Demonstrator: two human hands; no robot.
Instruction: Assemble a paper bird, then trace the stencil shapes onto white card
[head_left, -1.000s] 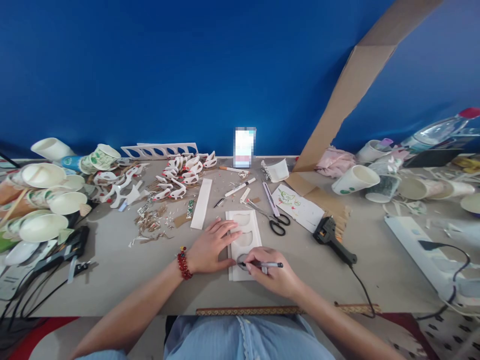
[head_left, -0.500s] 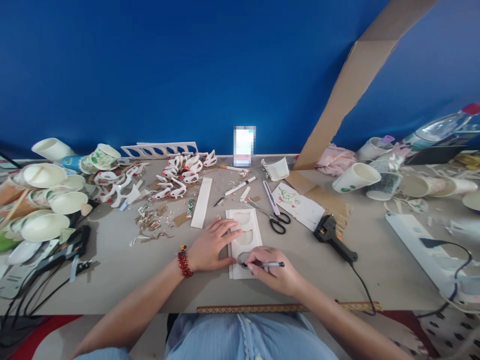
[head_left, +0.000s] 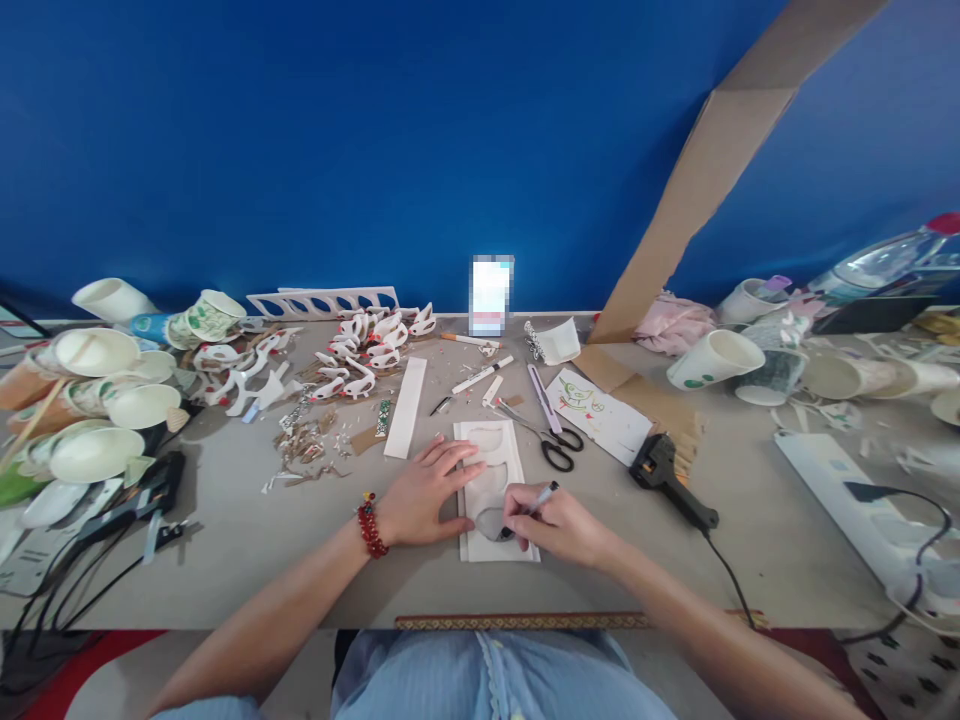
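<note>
A white card strip with rounded cutouts lies upright in front of me, over what looks like another white sheet. My left hand rests flat along its left side, fingers spread and fingertips on the card. In my right hand a pen is pinched, its tip down at the right lower edge of the nearest cutout. A dark line partly follows that cutout's rim. Black-handled scissors lie just beyond the right hand, beside a lilac cutter knife.
A glue gun with its cord lies to the right, near a drawing on paper. White cut-out shapes and scraps are heaped at left. Paper cups crowd the left edge; a power strip lies far right.
My right hand has shifted slightly right, and the pen tip has gone from the cutout's left side to its lower right. The pen now stands more upright. My left hand stays put.
</note>
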